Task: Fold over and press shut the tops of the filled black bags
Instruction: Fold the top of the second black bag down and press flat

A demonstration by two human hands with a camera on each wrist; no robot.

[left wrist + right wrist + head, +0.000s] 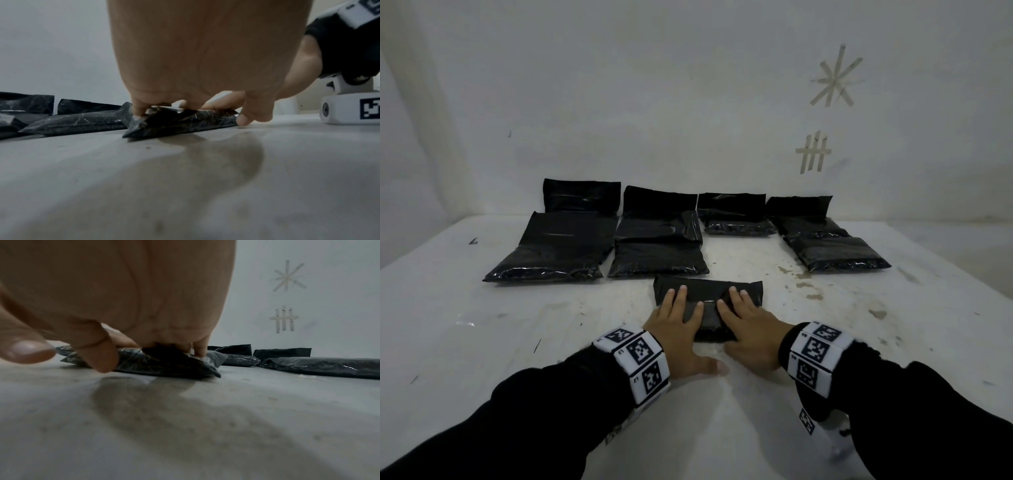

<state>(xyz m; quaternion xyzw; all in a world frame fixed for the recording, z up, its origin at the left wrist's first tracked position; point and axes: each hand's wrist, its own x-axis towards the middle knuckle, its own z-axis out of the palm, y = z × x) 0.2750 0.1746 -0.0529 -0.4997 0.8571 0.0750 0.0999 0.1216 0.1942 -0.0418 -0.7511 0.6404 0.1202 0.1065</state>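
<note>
Two hands on one black bag [708, 301], which lies flat on the white table [825, 342] just in front of the person, nearer to them than every other bag. Left hand [677, 327] flat on the left half of that bag, fingers [682, 295] straight and spread, tips on the folded-over top strip, thumb out on the table on the near side of the bag. Right hand [748, 325] mirrors it on the right half, fingers [736, 297] straight, pressing down, thumb beside the bag's near edge. Neither hand curls around anything; both lie open-palmed against the plastic. Left wrist view: fingertips [138, 112] push onto the bag's [180, 123] top layer, bag end lifted slightly off the table. Right wrist view: fingertips [200, 350] on the bag's [164, 363] fold, thumb [28, 350] hanging clear of the table. Beyond the pressed bag, seven more black bags [657, 236] sit in loose rows toward the wall [654, 85], several with top flaps standing up against it. Tape marks [835, 77] on the wall above and right of the pressed bag. Brown stains [803, 284] on the table just right of it. White marker bands [635, 363] on both wrists, black sleeves [534, 421] behind them.
</note>
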